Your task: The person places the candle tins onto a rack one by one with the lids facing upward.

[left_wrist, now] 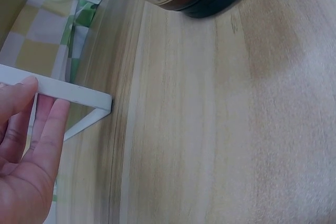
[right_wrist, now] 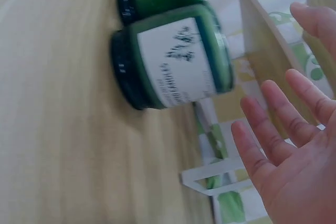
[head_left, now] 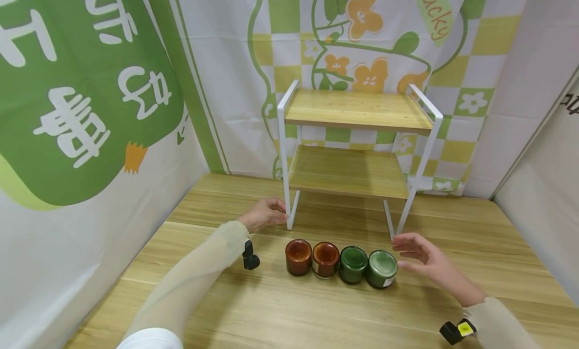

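Observation:
A two-tier shelf rack [head_left: 353,171] with wooden boards and a white frame stands on the table. My left hand [head_left: 266,214] pinches the foot of its front left leg; in the left wrist view the thumb of that hand [left_wrist: 31,166] lies over the white bar, fingers behind it. In front of the rack, glass candle jars form a row: two amber jars [head_left: 298,257], a dark green jar [head_left: 353,264] and a paler green jar [head_left: 382,269] with a white label. My right hand [head_left: 425,261], fingers spread in the right wrist view, is beside the paler green jar and the front right leg.
The wood-grain table [head_left: 316,319] reaches to fabric hangings on several sides. A printed cloth [head_left: 235,87] hangs behind the rack, and a green and white one [head_left: 90,87] is at the left. Small black cameras [head_left: 250,256] are strapped to both wrists.

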`<state>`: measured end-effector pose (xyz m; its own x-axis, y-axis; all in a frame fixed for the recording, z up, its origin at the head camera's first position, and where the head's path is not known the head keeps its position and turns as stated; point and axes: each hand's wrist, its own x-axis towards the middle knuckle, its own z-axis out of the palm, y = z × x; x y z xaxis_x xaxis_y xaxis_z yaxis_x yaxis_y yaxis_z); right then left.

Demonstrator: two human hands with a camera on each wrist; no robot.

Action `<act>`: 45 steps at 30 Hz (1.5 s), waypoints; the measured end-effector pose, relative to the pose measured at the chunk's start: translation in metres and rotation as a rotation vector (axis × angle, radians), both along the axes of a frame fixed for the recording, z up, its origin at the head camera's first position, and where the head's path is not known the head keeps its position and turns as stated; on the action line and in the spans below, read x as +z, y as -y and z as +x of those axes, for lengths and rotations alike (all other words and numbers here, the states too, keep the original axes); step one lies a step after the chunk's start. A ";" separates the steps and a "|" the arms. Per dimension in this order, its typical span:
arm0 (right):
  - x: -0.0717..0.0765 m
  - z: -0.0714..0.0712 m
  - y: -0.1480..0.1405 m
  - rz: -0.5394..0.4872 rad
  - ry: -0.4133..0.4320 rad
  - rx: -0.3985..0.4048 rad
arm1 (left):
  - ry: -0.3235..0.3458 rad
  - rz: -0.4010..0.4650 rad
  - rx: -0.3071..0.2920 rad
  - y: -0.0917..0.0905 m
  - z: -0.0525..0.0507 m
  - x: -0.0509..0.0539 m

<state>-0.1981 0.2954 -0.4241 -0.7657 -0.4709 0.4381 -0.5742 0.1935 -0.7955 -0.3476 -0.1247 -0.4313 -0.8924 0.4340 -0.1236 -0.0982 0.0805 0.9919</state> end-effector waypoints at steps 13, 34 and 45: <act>-0.027 -0.003 0.004 0.191 0.169 -0.083 | 0.007 -0.009 -0.007 0.003 -0.001 -0.001; -0.031 -0.009 0.011 0.238 0.215 -0.056 | 0.010 -0.001 -0.018 0.004 -0.002 -0.003; -0.030 -0.012 0.010 0.268 0.199 -0.053 | 0.007 -0.010 -0.027 0.004 -0.003 -0.002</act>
<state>-0.2101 0.2858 -0.4538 -0.8500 -0.5067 0.1436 -0.3967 0.4365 -0.8075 -0.3509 -0.1284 -0.4330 -0.8797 0.4564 -0.1339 -0.1025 0.0929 0.9904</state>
